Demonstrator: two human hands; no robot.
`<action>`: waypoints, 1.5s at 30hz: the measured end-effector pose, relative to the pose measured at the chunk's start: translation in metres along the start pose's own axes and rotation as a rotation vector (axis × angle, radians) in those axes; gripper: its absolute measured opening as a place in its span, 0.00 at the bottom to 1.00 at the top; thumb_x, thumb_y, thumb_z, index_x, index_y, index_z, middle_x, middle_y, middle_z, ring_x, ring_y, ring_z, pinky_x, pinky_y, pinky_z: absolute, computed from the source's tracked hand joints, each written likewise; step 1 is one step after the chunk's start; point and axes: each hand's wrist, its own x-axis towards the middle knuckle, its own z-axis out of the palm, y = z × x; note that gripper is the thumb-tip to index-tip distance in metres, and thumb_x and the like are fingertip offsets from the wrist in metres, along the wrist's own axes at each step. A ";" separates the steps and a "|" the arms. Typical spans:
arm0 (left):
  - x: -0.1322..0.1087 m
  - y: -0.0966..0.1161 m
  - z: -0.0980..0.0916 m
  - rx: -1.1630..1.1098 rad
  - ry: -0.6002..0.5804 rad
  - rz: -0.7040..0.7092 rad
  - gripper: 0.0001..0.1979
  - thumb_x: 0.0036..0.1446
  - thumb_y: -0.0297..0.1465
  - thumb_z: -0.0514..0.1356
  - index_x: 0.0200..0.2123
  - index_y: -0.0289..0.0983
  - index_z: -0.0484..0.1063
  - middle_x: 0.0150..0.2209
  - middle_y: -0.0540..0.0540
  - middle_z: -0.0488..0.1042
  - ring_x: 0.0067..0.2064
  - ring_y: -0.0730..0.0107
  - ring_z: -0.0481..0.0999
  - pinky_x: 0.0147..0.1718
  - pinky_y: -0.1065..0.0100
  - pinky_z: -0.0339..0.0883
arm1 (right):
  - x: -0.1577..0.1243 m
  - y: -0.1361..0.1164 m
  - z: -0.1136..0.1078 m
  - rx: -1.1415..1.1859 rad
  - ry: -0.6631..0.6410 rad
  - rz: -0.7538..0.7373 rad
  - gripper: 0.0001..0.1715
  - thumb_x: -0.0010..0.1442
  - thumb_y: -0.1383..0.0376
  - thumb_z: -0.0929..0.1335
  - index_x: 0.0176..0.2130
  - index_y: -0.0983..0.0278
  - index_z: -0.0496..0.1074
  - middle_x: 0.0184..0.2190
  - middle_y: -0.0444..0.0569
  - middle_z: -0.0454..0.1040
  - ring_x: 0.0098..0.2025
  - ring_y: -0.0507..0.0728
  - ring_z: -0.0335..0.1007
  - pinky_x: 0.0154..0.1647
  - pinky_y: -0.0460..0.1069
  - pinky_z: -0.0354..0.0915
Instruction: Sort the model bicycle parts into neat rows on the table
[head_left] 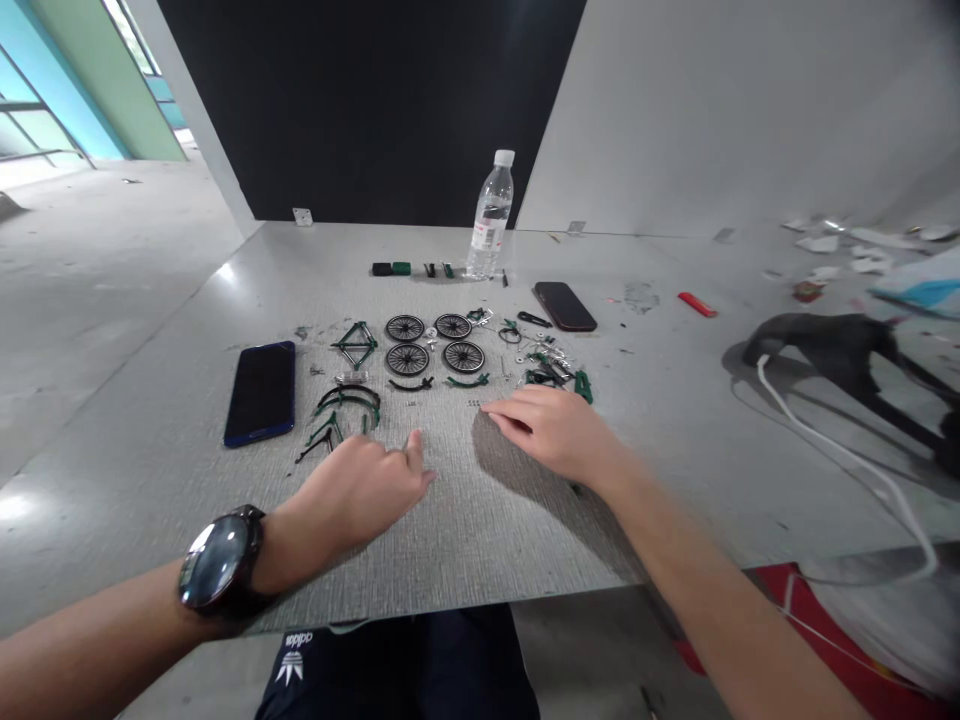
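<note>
Small green and black model bicycle parts lie spread on the grey table (pixel 675 440): several black wheels (pixel 434 342), a green frame (pixel 355 343), curved mudguards (pixel 348 398) and a heap of small metal parts (pixel 551 364). My left hand (pixel 367 490), with a black watch (pixel 221 565) on the wrist, hovers near the mudguards with fingers loosely curled and nothing visible in it. My right hand (pixel 551 428) rests just below the heap of small parts, fingers stretched toward the left, holding nothing.
A dark blue phone (pixel 261 391) lies left of the parts and a second dark phone (pixel 565 305) at the back right. A water bottle (pixel 490 217) stands behind. A red lighter (pixel 697 304), a black object with a white cable (pixel 840 450) and scattered litter sit at right.
</note>
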 end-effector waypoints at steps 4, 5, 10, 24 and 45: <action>0.001 0.000 0.003 -0.008 0.022 0.002 0.23 0.72 0.33 0.54 0.61 0.20 0.69 0.20 0.47 0.76 0.20 0.60 0.77 0.15 0.62 0.59 | 0.000 -0.001 -0.001 0.002 -0.004 0.004 0.19 0.73 0.64 0.61 0.50 0.62 0.80 0.35 0.48 0.80 0.38 0.56 0.74 0.38 0.51 0.65; 0.001 0.000 0.003 -0.010 0.026 -0.001 0.23 0.72 0.33 0.54 0.61 0.20 0.69 0.20 0.47 0.76 0.19 0.59 0.77 0.15 0.61 0.59 | 0.000 -0.001 -0.001 0.004 -0.007 0.007 0.19 0.73 0.64 0.61 0.50 0.62 0.80 0.35 0.48 0.81 0.38 0.57 0.74 0.38 0.51 0.66; 0.001 0.001 0.002 -0.015 0.026 -0.003 0.23 0.72 0.33 0.54 0.61 0.19 0.69 0.20 0.46 0.76 0.19 0.59 0.77 0.15 0.61 0.58 | 0.000 -0.002 -0.003 0.013 -0.018 0.018 0.20 0.73 0.63 0.60 0.50 0.62 0.80 0.35 0.49 0.81 0.38 0.57 0.75 0.39 0.51 0.66; 0.001 0.000 0.000 -0.036 -0.005 -0.016 0.23 0.72 0.32 0.54 0.62 0.20 0.68 0.21 0.45 0.77 0.21 0.60 0.78 0.17 0.64 0.58 | 0.001 -0.003 -0.004 0.007 -0.024 0.028 0.20 0.73 0.63 0.60 0.50 0.61 0.80 0.32 0.48 0.79 0.37 0.57 0.73 0.37 0.51 0.64; 0.001 0.001 -0.002 -0.051 -0.047 -0.030 0.24 0.74 0.33 0.51 0.63 0.20 0.67 0.23 0.42 0.78 0.24 0.59 0.80 0.20 0.64 0.61 | 0.000 -0.001 -0.002 0.040 0.019 0.042 0.18 0.71 0.66 0.61 0.44 0.60 0.80 0.38 0.49 0.82 0.40 0.57 0.76 0.42 0.53 0.68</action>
